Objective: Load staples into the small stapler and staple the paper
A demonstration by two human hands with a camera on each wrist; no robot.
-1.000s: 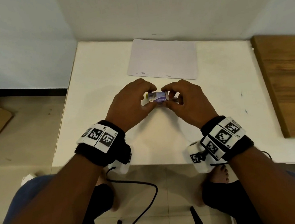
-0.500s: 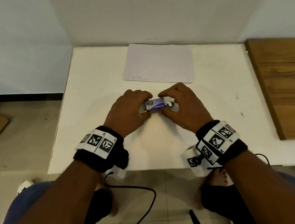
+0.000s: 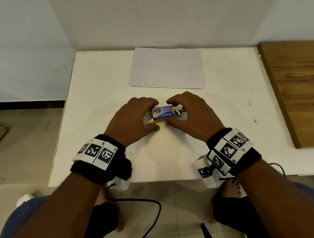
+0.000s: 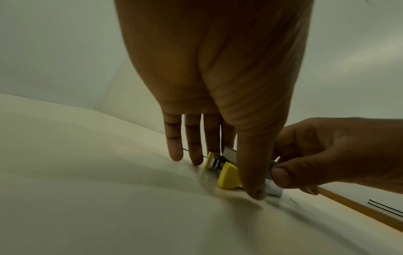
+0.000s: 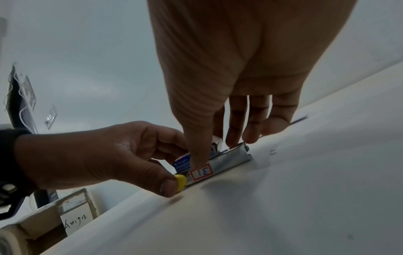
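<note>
White tabletop [image 3: 99, 98], frame centre: the small stapler [image 3: 163, 114] lies with its long axis left–right, left hand [image 3: 133, 121] pinching its yellow end, right hand [image 3: 188, 113] pinching the metal end; paper [image 3: 166, 67] lies beyond, toward the upper frame.

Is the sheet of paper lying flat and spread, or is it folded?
Spread flat: the paper lies as one open sheet on the table, untouched beyond both hands.
</note>
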